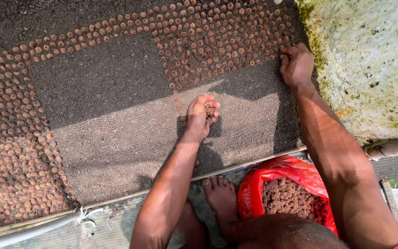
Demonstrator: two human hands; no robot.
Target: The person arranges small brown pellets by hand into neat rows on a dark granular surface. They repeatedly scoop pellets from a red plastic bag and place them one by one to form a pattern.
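Observation:
My left hand hovers over the dark soil bed, cupped around several small brown round seeds. My right hand reaches far forward, its fingers pressing a seed into the soil at the edge of the dense seed rows. A red plastic bag full of the same brown seeds lies beside my bare foot, just outside the bed's border.
Seeds also cover the left part of the bed. A thin pale pole edges the bed near me. A mossy whitish wall rises at the right, with a pipe below it.

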